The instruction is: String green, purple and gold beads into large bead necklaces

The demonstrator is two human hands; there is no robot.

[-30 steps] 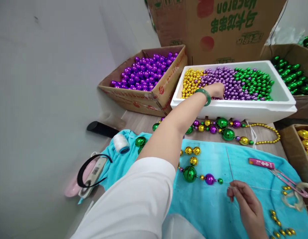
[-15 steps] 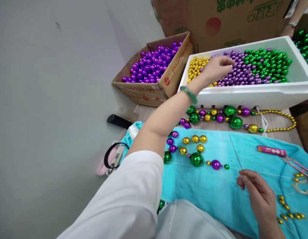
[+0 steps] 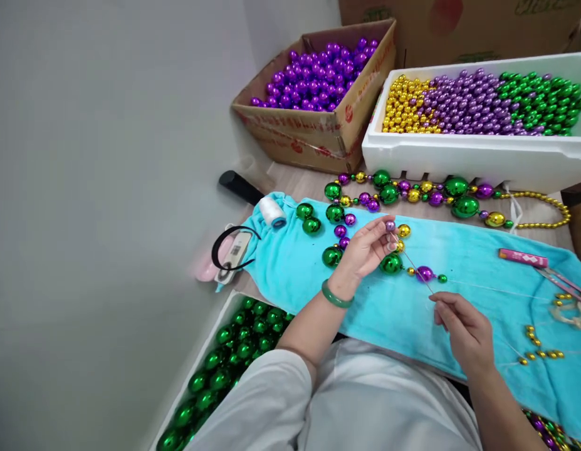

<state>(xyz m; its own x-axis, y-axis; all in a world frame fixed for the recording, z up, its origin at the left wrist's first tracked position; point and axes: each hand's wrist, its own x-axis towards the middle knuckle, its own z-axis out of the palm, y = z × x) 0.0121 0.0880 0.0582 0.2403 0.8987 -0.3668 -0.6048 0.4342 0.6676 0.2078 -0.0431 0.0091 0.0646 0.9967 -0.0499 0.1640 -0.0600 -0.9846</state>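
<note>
My left hand [image 3: 365, 250], with a green bangle on the wrist, pinches a small purple bead [image 3: 390, 225] at its fingertips over the turquoise towel [image 3: 473, 263]. A thin needle [image 3: 415, 266] runs from that bead down to my right hand [image 3: 462, 326], which pinches its lower end. Its tip touches the purple bead. A partly strung strand of green, gold and purple beads [image 3: 424, 274] lies on the towel between my hands, with white thread trailing to the right.
A white foam box [image 3: 469, 156] holds gold, purple and green beads. A cardboard box [image 3: 318, 134] holds purple balls. A finished strand [image 3: 440, 197], thread spool [image 3: 272, 211], pink scissors [image 3: 553, 275] and a tray of green balls [image 3: 229, 357] lie around.
My left hand left the foam box and came back over the towel holding a small purple bead. My right hand tilted the needle toward it. The camera tipped downward.
</note>
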